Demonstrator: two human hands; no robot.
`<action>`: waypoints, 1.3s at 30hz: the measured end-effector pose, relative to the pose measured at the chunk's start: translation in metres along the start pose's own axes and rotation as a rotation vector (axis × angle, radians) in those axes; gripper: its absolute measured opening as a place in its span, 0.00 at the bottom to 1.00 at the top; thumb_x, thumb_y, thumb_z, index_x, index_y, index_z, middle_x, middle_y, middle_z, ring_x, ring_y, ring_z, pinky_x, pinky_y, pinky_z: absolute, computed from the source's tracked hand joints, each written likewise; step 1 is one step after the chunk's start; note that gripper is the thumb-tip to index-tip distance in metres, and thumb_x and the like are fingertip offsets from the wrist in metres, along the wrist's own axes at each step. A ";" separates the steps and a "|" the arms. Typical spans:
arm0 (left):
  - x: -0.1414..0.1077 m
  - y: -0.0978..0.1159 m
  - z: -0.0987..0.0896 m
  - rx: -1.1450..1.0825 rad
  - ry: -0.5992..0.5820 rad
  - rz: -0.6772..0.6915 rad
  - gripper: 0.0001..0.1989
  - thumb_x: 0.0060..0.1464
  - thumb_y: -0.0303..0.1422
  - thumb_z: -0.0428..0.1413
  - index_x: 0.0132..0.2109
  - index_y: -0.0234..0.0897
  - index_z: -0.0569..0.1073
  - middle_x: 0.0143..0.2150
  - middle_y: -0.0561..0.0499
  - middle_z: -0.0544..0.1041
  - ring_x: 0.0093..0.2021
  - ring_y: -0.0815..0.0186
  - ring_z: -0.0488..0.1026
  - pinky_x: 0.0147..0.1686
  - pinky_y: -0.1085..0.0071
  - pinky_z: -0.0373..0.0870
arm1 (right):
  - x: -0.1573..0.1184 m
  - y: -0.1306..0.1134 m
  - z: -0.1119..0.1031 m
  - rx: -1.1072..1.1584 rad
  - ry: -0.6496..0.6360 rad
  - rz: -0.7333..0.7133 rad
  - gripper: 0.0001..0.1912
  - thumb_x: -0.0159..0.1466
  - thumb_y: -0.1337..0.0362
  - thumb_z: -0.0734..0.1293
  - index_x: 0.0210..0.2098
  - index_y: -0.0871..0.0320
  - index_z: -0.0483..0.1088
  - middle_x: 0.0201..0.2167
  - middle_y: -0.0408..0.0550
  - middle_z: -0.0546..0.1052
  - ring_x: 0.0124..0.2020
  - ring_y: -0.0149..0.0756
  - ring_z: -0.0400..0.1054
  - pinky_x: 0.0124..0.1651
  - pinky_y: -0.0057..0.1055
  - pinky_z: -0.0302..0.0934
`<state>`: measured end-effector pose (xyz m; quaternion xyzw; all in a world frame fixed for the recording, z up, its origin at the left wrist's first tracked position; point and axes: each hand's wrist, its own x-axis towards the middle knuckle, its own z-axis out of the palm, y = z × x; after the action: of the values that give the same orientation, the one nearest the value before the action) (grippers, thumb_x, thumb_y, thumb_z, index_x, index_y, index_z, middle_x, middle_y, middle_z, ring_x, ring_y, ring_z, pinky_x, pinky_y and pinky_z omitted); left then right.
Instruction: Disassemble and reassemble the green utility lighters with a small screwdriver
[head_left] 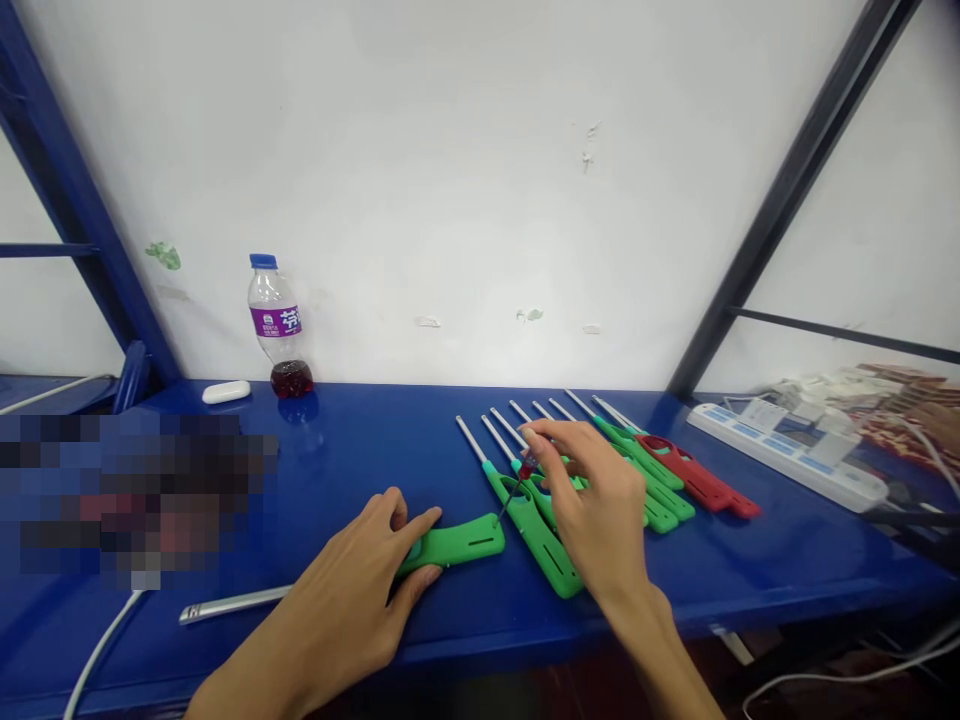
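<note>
Blue table (360, 430) runs across the lower half of the frame, white wall (450, 150) behind it. Going left to right:

Blue post (75, 190) slants down from the upper left corner. Lower left: white cable (101, 640) runs out of a pixelated patch (contents unreadable). Just right of the patch, near the wall: small white oblong object (226, 392), then a clear bottle (274, 325), blue cap, purple label, dark red liquid at the bottom only.

Lower centre: left hand (356, 570) is closed around the green lighter (469, 541), thumb on the near side, fingers on the far side. Lighter lies crosswise on the table; metal barrel sticks out left of the hand, slotted green handle points right.

Right hand (596, 500), right of centre, pinches the red grip of a thin screwdriver (528, 466). Shaft slants down-left, tip at the handle's right end (contact too small to confirm).

Partly behind that hand: row of green lighters (540, 535), barrels toward the wall. Two red lighters (690, 475) overlap at the row's right end.

Far right: white power strip (787, 460) set diagonally, dark post (802, 170) rising behind it.
</note>
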<state>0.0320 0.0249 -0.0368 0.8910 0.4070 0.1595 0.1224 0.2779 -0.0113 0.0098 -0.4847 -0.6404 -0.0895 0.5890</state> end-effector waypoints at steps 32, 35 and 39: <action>0.004 0.003 -0.002 0.091 -0.021 0.033 0.25 0.72 0.43 0.44 0.71 0.45 0.67 0.54 0.42 0.71 0.49 0.52 0.75 0.50 0.51 0.74 | 0.006 0.008 -0.002 0.495 -0.272 0.231 0.11 0.78 0.59 0.65 0.51 0.44 0.80 0.44 0.43 0.77 0.48 0.37 0.71 0.51 0.32 0.64; 0.003 0.002 0.000 0.104 0.000 0.037 0.25 0.72 0.44 0.45 0.70 0.45 0.67 0.55 0.42 0.71 0.49 0.52 0.76 0.50 0.51 0.74 | 0.006 0.008 0.000 0.492 -0.235 0.231 0.04 0.73 0.59 0.71 0.45 0.46 0.80 0.49 0.44 0.74 0.54 0.40 0.68 0.55 0.32 0.62; 0.003 0.002 0.000 0.103 -0.009 0.032 0.25 0.72 0.44 0.45 0.70 0.46 0.68 0.56 0.42 0.71 0.50 0.52 0.75 0.51 0.51 0.74 | 0.007 0.005 -0.001 0.463 -0.237 0.219 0.06 0.75 0.60 0.69 0.45 0.46 0.81 0.42 0.43 0.76 0.44 0.37 0.70 0.45 0.32 0.64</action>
<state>0.0353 0.0258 -0.0357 0.9032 0.3998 0.1364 0.0757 0.2833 -0.0060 0.0136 -0.4107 -0.6521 0.1807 0.6111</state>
